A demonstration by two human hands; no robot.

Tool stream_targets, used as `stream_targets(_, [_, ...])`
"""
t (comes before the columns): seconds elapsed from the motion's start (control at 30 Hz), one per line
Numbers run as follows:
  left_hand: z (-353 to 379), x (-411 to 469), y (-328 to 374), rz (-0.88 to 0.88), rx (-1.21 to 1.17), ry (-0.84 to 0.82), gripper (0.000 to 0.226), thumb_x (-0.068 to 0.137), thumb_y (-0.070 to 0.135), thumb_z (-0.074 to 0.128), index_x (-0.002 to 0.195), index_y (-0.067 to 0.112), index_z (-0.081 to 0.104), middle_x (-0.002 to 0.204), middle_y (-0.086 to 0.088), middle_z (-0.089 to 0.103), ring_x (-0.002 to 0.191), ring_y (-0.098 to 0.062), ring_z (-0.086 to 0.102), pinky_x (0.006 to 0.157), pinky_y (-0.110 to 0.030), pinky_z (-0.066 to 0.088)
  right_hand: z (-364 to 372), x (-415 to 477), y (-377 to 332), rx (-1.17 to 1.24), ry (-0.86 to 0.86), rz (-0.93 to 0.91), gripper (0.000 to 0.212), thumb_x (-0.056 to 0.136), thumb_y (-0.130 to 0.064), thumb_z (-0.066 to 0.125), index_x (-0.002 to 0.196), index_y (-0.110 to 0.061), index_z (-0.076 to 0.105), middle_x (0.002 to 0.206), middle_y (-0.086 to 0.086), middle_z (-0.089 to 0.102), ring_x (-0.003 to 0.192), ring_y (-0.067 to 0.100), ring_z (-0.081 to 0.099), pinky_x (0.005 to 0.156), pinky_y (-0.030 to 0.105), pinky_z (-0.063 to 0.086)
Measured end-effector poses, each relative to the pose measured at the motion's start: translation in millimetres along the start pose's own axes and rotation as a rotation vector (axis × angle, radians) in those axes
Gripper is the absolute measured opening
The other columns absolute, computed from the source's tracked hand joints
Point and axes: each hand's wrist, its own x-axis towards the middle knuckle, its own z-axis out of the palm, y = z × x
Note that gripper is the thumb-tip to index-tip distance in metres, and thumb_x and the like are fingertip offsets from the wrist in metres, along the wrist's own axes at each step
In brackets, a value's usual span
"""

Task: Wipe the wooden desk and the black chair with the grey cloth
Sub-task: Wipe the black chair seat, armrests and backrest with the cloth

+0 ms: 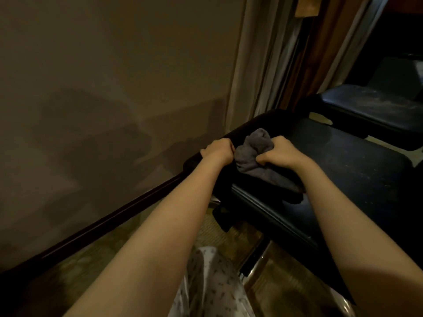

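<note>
We're on the chair (pixel 343 161). Left hand (pixel 217 151) is curled over its near-left edge, gripping it, likely bracing so the chair doesn't roll or swivel under the wiping push. Right hand (pixel 280 154) is clenched on the cloth (pixel 254 145), pressing it onto the black padding just beside the left hand. Cloth: grey, bunched into a wad, flat tail trailing under the right wrist. Padding shows pale dusty smears further right, so that part looks undone. Desk not in view; can't judge it.
</note>
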Motion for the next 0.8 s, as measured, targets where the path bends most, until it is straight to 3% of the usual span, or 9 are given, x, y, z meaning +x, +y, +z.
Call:
stream_targets(0.2, [1.4,0.6,9.6,-0.011,0.145,-0.016,0.03,0.092,0.013,0.049,0.121,0.016,0.054,0.127,-0.01,0.053,0.116,-0.029,0.051,0.099,-0.043,0.042,-5.3,-25.3,5.3,0.001,-0.109,-0.022,0.028,0.066,0.003,0.065,0.048,-0.011,0.048,0.05,0.002,0.048,0.051,0.013,0.049,0.046,0.022,0.035])
stream_targets(0.5, [-3.0,2.3,27.3,0.062,0.446,-0.061,0.035,0.095,0.01,0.04,0.128,0.011,0.051,0.126,-0.01,0.052,0.103,-0.025,0.053,0.08,-0.036,0.043,-14.5,-82.5,29.5,0.05,-0.176,-0.029,0.039,0.063,0.006,0.066,0.042,-0.015,0.041,0.042,-0.007,0.04,0.044,0.007,0.04,0.045,0.022,0.029])
stream_targets(0.57, [-1.7,3.5,34.4,0.105,0.386,-0.039,0.033,0.094,0.009,0.042,0.125,0.01,0.054,0.125,-0.01,0.054,0.106,-0.026,0.054,0.082,-0.036,0.044,-18.0,-83.0,29.4,0.097,-0.093,-0.019,0.034,0.064,0.004,0.066,0.044,-0.013,0.045,0.045,-0.003,0.043,0.046,0.009,0.044,0.046,0.024,0.033])
stream_targets(0.7, [7.1,3.5,54.5,0.271,0.118,-0.061,0.024,0.091,0.012,0.049,0.111,0.011,0.062,0.119,-0.01,0.06,0.11,-0.027,0.055,0.089,-0.032,0.045,-26.7,-62.8,31.0,0.076,0.337,0.014,0.025,0.07,-0.008,0.068,0.054,-0.014,0.05,0.054,-0.001,0.05,0.054,0.011,0.049,0.04,0.019,0.035])
stream_targets(0.73, [10.1,3.0,57.7,0.291,0.114,-0.069,0.024,0.09,0.012,0.05,0.111,0.012,0.062,0.118,-0.011,0.061,0.11,-0.028,0.056,0.087,-0.032,0.045,-25.6,-56.1,31.9,0.037,0.392,0.03,0.025,0.072,-0.013,0.068,0.056,-0.016,0.049,0.056,-0.001,0.05,0.057,0.013,0.049,0.044,0.021,0.035])
stream_targets(0.8, [18.1,3.8,62.4,0.294,0.136,-0.084,0.026,0.091,0.012,0.049,0.114,0.012,0.061,0.119,-0.012,0.06,0.108,-0.029,0.056,0.084,-0.033,0.044,-21.2,-47.7,35.4,-0.025,0.33,0.074,0.027,0.075,-0.018,0.068,0.056,-0.018,0.048,0.058,-0.001,0.05,0.063,0.018,0.052,0.05,0.024,0.035])
